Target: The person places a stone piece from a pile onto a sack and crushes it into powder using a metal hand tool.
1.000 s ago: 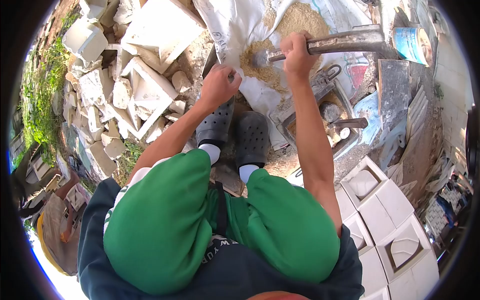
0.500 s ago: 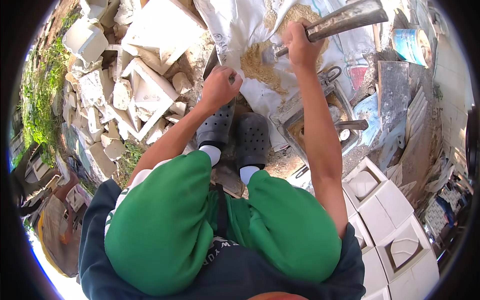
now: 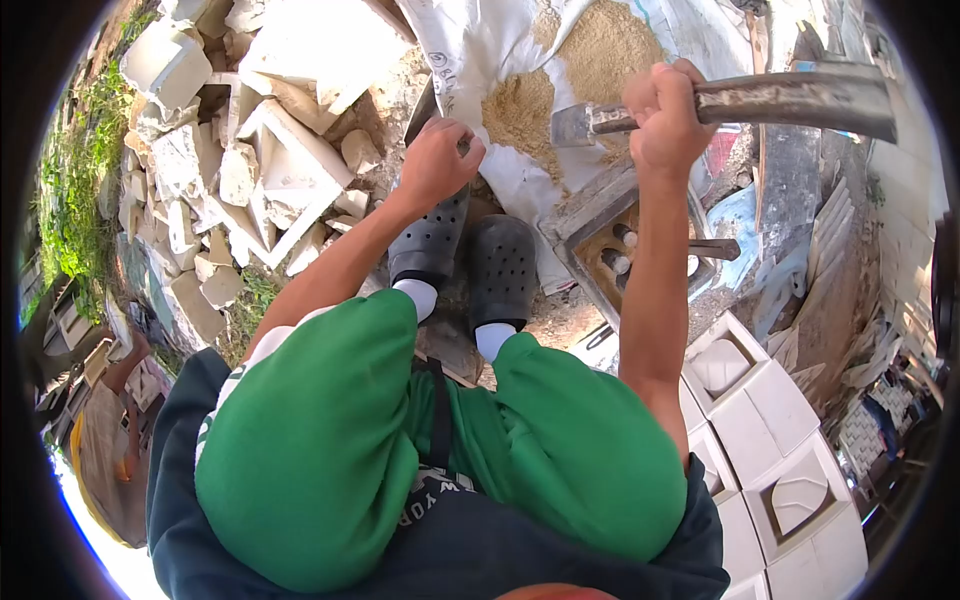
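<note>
My right hand (image 3: 665, 120) is closed around a long worn tool. A thick, chipped bar (image 3: 790, 100) of it reaches out to the right, and a flat grey metal end (image 3: 573, 126) sticks out to the left, above the sand. My left hand (image 3: 437, 158) is a fist beside my left clog (image 3: 430, 240), around a dark flat-bladed tool (image 3: 422, 112) mostly hidden by my fingers. Yellowish sand (image 3: 610, 45) lies on a white sack (image 3: 470, 45) in front of me. Below my right hand sits a square mould frame (image 3: 585, 225) with sandy material inside.
Broken white cast pieces (image 3: 290, 185) are heaped at the left. Square white blocks (image 3: 760, 410) stand in rows at the lower right. A dark handle (image 3: 712, 249) juts from the mould's right side. Boards (image 3: 785, 210) and blue plastic (image 3: 735, 225) lie farther right.
My right hand has moved right and slightly down, carrying the tool, whose flat end is now farther from the left sand patch. More of the mould's inside shows. My left hand stays nearly in place.
</note>
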`<state>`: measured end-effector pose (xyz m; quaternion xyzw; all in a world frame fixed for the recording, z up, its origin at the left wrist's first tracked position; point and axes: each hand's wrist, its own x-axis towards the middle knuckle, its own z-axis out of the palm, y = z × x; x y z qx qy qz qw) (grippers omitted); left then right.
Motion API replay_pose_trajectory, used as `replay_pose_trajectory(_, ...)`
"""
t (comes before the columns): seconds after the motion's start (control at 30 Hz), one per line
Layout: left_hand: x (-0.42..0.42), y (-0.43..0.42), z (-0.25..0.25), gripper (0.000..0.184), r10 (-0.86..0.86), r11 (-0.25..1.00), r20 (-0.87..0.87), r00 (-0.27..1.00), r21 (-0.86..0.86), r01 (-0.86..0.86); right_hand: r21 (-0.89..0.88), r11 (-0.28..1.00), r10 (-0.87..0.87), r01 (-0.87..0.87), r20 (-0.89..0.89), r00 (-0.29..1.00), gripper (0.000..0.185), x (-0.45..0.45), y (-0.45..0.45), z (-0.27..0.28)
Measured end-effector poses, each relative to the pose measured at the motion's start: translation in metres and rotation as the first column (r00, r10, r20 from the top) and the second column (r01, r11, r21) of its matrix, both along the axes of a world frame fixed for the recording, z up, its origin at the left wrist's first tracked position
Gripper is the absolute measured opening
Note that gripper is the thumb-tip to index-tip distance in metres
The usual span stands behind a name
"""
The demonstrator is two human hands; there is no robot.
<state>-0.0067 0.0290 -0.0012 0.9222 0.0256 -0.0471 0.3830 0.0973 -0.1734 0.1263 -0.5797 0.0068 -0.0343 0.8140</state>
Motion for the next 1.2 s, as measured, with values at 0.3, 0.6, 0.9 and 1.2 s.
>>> replay_pose_trajectory(0.3, 0.001, -0.002, -0.004, 0.020, 0.017, 1.000, 0.017, 1.000, 0.023, -0.018, -0.045, 0.999, -0.025, 0.021, -0.099, 0.995, 0.033, -0.009, 0.022, -0.066)
replay_pose_trajectory(0.6, 0.001, -0.002, -0.002, 0.018, 0.018, 1.000, 0.031, 0.999, 0.019, -0.019, -0.001, 0.998, -0.070, 0.070, -0.059, 0.996, 0.029, -0.025, 0.010, -0.012)
replay_pose_trajectory(0.9, -0.001, 0.000, -0.002, 0.018, 0.000, 1.000, 0.054, 0.999, 0.004, 0.000, 0.016, 1.000, -0.018, 0.019, -0.093, 0.995, 0.025, -0.027, -0.002, -0.010)
replay_pose_trajectory(1.2, 0.002, -0.001, -0.002, 0.019, -0.001, 1.000, 0.024, 1.000, 0.026, 0.001, -0.029, 0.998, 0.048, -0.049, -0.047, 0.998, 0.025, -0.027, 0.031, -0.067)
